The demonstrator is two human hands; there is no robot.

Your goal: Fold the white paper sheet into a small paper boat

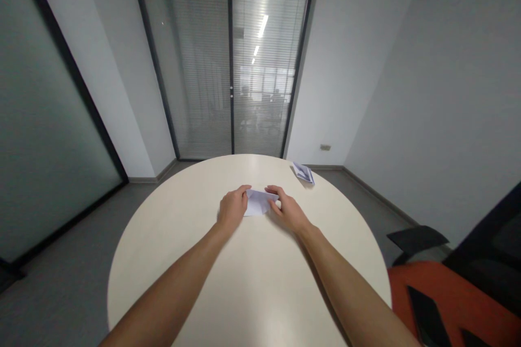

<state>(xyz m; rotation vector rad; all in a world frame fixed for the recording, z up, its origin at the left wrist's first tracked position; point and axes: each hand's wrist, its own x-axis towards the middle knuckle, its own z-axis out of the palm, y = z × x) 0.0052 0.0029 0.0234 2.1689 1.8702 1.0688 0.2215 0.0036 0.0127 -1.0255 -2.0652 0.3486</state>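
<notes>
A sheet of white paper [257,203], which looks folded, is held between my two hands just above or on the round table [179,238]. My left hand [235,206] grips its left edge, with the thumb and fingers closed on it. At the right end, my right hand [287,207] pinches the paper between thumb and fingers. The fingers cover both side edges of the sheet. Near the table's far right rim lies a folded paper piece [303,173], apart from both hands.
An office chair with an orange seat [456,298] and a black armrest [418,238] stands at the right, beside the table. A dark flat object [428,314] lies on the seat. Beyond the table are a glass partition with blinds [199,76] and a wall socket [325,147].
</notes>
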